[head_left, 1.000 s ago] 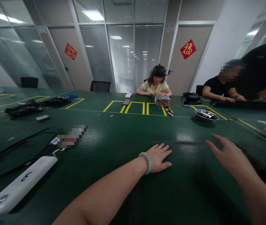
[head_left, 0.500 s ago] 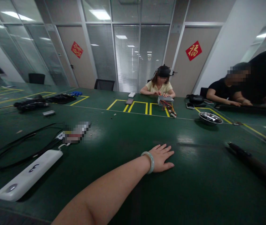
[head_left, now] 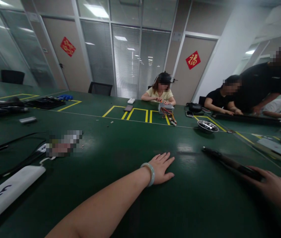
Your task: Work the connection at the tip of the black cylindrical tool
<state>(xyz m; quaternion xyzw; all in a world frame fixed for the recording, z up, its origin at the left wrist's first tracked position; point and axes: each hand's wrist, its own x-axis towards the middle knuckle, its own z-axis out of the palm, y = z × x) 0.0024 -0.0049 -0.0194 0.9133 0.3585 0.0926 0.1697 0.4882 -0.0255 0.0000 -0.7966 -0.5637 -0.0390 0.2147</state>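
My left hand (head_left: 160,168) lies flat on the green table (head_left: 120,142), fingers spread, with nothing in it. A pale green bangle (head_left: 151,174) circles that wrist. At the right, my right hand (head_left: 274,186) is closed around the rear of a long black pen-shaped tool (head_left: 229,162), perhaps an electric screwdriver. Its narrow tip points left and away from me, past my left hand. The tool looks slightly above or on the table; I cannot tell which. Part of the right hand runs toward the frame's edge.
To the left are a white power bank (head_left: 11,195) marked 3, black cables (head_left: 11,168) and a silver cylinder (head_left: 28,120). Farther off stand a metal bowl (head_left: 207,126) and a grey box with coloured wires (head_left: 165,108). Several people sit or lean across the table.
The view has turned right, so the scene shifts left. My right hand has come into view, and the black tool has moved left toward my left hand, which stays flat.
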